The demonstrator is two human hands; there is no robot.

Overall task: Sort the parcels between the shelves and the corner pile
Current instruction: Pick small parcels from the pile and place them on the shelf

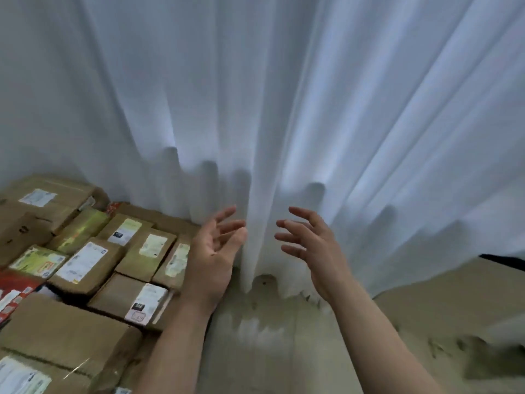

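Note:
A pile of brown cardboard parcels with white labels fills the lower left, packed against the curtain. My left hand hovers just right of the pile with fingers spread, holding nothing. My right hand is raised beside it, palm facing left, fingers spread and empty. Both hands are in front of the curtain's hem. No shelves are in view.
A white pleated curtain covers the whole background and hangs down to the beige floor. A red-and-white package lies at the left edge of the pile. Something dark shows at the right edge.

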